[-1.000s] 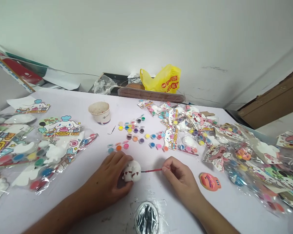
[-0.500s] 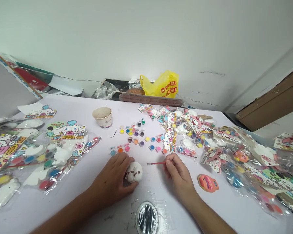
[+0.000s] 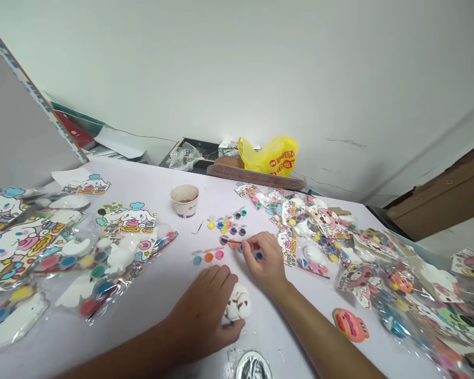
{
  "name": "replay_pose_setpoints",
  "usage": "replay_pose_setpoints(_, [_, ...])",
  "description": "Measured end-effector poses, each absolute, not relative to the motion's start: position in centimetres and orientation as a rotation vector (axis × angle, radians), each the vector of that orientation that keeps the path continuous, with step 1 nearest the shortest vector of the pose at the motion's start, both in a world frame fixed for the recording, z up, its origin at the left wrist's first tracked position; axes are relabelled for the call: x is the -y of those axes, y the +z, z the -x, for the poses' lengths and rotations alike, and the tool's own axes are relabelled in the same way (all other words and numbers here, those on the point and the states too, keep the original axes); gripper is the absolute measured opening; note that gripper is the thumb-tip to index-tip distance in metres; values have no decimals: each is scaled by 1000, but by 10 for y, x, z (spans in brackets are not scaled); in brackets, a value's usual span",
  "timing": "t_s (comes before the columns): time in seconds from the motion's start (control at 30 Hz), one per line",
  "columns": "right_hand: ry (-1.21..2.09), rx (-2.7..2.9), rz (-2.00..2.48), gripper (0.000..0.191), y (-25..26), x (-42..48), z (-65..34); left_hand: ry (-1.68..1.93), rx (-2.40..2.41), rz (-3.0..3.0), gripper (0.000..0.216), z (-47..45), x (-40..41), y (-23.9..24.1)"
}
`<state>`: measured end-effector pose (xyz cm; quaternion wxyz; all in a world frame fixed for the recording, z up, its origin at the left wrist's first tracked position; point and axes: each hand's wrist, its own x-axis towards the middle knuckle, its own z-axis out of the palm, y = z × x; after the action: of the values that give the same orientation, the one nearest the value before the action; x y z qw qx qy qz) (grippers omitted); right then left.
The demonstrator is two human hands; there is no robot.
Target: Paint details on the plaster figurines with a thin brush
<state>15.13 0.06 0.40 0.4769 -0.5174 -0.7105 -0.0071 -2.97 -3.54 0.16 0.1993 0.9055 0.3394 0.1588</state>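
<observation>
My left hand [image 3: 205, 315] curls around a small white plaster figure [image 3: 238, 306] with dark brown patches, holding it on the pale table [image 3: 154, 284]. My right hand [image 3: 264, 259] pinches a thin red paintbrush [image 3: 237, 242] whose tip reaches into one of the small paint pots [image 3: 223, 239]. More little pots of several colours [image 3: 227, 226] lie in rows just beyond the brush.
A stained paper cup [image 3: 185, 199] stands behind the pots. Plastic packs of white figures with paint strips lie at the left [image 3: 82, 258] and right [image 3: 379, 258]. An orange painted piece [image 3: 350, 325] lies at the right; a foil-lined lid [image 3: 253, 366] sits by the near edge. A yellow bag [image 3: 272, 155] is at the back.
My right hand has carried the brush away from the figure, forward and left to the paint pots. The left hand still holds the figure. The view has shifted to the left and tilted up.
</observation>
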Motion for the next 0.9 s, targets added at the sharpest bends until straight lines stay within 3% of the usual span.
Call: replay_pose_setpoints(0.9, [15,1753,1343,18,10,4,-154,419,-989,-2490,33,27,37,3])
